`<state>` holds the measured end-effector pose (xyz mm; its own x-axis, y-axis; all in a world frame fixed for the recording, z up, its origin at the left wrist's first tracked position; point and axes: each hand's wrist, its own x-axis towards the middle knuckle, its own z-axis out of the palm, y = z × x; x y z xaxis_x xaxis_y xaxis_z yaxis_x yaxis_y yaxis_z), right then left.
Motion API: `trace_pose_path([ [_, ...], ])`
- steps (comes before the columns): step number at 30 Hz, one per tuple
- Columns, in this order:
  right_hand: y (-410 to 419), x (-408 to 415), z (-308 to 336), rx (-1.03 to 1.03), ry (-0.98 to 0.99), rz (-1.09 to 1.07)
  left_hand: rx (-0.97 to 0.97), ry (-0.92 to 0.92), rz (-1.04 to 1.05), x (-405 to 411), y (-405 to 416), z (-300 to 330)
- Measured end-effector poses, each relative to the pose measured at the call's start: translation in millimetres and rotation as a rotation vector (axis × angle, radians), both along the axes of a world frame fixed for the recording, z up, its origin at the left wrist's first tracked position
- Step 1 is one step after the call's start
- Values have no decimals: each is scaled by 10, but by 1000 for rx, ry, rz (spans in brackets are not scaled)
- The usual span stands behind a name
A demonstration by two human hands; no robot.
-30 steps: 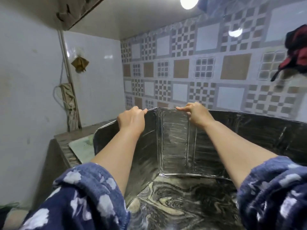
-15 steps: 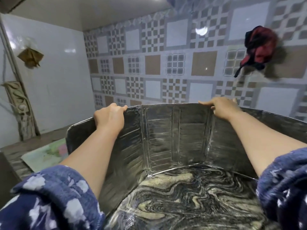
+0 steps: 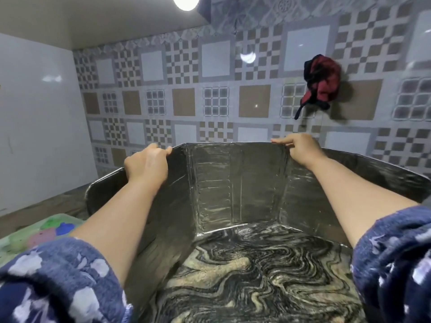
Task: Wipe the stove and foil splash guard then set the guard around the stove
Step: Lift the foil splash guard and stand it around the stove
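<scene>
The foil splash guard stands upright on the marbled black-and-cream countertop, folded into several panels that curve round the bare counter in front of me. My left hand grips its top edge at the left fold, fingers curled over the rim. At the right fold my right hand holds the same top edge, fingers over the rim. No stove is in view.
A patterned tile wall rises close behind the guard. A red and dark cloth hangs on that wall at the upper right. A green mat with coloured shapes lies left of the guard. A white wall closes off the left.
My hands have moved apart along the top edge, spreading the guard's panels wider. The view has swung to the right, so the left wall's cable and fittings are out of sight.
</scene>
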<state>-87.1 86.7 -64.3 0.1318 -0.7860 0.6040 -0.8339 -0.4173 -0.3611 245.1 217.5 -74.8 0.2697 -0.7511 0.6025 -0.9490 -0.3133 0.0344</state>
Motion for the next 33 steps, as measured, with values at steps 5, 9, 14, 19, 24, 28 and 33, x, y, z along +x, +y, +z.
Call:
trace_pose_path([
  [5,-40,-203,387,-76,13,-50,-75,24,-7,-183,-190,367],
  [9,-117,-369,811,-158,111,-83,-150,39,-13,-299,-304,633],
  [14,-15,-642,1062,-198,285,-80,-187,153,-121,-633,-375,701],
  [19,60,-1174,908,-131,294,-131,-152,253,-233,-1083,-499,510],
  [24,187,-1844,864,-118,282,-191,-125,217,-318,-1620,-698,428],
  [28,342,-2377,800,-92,265,-246,-89,269,-371,-2019,-874,333],
  [33,445,-3064,591,-46,218,-325,-46,264,-450,-2649,-901,188],
])
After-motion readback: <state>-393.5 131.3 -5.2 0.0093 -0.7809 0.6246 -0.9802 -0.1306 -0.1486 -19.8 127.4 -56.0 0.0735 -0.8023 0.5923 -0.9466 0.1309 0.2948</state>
